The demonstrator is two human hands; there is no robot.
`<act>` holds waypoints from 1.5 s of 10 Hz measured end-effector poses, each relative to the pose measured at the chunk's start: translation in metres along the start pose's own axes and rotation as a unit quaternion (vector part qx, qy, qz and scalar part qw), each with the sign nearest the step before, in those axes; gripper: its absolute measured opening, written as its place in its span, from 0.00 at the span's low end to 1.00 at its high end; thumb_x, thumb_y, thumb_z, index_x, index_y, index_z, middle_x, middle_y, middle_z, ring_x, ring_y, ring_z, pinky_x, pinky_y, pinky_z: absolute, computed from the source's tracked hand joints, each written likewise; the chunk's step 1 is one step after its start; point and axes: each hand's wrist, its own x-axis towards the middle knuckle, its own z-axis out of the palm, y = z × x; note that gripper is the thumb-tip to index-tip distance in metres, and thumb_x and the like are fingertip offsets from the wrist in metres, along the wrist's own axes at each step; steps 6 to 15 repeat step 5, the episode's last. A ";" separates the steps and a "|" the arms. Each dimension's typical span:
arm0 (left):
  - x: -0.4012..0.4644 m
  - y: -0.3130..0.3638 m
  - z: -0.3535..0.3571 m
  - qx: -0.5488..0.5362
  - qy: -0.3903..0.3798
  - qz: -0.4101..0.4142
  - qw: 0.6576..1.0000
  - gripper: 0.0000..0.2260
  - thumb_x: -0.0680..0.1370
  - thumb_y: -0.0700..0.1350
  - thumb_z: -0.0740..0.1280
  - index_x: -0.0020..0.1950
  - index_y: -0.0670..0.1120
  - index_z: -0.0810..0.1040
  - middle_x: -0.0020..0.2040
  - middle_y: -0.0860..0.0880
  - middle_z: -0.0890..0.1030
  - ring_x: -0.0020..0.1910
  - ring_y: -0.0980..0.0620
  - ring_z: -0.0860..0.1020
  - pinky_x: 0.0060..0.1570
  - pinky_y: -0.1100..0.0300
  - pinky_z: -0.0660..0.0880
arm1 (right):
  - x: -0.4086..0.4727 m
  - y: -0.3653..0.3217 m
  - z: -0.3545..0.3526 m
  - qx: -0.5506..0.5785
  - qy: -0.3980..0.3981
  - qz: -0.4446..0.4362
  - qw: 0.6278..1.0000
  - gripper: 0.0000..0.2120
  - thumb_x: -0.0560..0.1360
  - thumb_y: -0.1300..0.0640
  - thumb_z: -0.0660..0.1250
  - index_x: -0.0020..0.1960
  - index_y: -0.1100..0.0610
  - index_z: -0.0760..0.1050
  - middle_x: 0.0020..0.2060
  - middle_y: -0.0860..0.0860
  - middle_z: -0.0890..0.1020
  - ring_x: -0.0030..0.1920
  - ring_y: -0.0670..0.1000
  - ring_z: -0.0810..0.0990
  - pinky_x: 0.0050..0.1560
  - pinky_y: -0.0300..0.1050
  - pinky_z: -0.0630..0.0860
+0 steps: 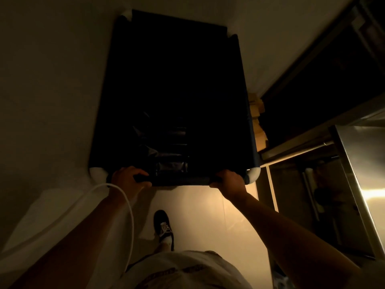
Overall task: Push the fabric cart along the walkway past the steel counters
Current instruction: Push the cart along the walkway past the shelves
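Observation:
A deep black fabric cart (pixel 173 84) with white pipe corners fills the middle of the dim view. Its near rim runs across in front of me. My left hand (pixel 128 179) is closed over the left part of that rim. My right hand (pixel 230 181) grips the right part, beside the white corner joint (pixel 255 173). Dark shiny bags (pixel 168 155) lie inside near the rim; the rest of the interior is too dark to read. A steel counter (pixel 362 163) stands to the right of the cart.
A pale wall (pixel 52 80) runs along the left. Stacked cardboard (pixel 259 124) sits between cart and steel shelving (pixel 312 59) at right. The lit floor (pixel 198 215) lies under me, one dark shoe (pixel 163 226) stepping forward. A white cable (pixel 129 209) loops over my left forearm.

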 end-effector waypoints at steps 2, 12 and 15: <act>-0.025 0.010 0.013 0.073 0.042 0.033 0.996 0.17 0.72 0.51 0.74 0.60 0.48 0.82 0.61 0.43 0.81 0.61 0.39 0.78 0.65 0.42 0.73 | -0.036 0.008 0.016 -0.021 0.055 -0.036 0.998 0.25 0.82 0.45 0.65 0.77 0.49 0.69 0.74 0.50 0.73 0.76 0.55 0.70 0.78 0.55 0.65; -0.093 0.054 0.002 0.068 0.145 0.085 0.983 0.14 0.76 0.46 0.70 0.60 0.44 0.81 0.61 0.40 0.81 0.61 0.39 0.78 0.63 0.43 0.75 | -0.104 0.055 -0.007 0.035 0.137 -0.045 0.989 0.23 0.82 0.46 0.63 0.76 0.49 0.69 0.74 0.51 0.73 0.73 0.56 0.72 0.70 0.54 0.71; -0.093 0.054 0.002 0.068 0.145 0.085 0.983 0.14 0.76 0.46 0.70 0.60 0.44 0.81 0.61 0.40 0.81 0.61 0.39 0.78 0.63 0.43 0.75 | -0.104 0.055 -0.007 0.035 0.137 -0.045 0.989 0.23 0.82 0.46 0.63 0.76 0.49 0.69 0.74 0.51 0.73 0.73 0.56 0.72 0.70 0.54 0.71</act>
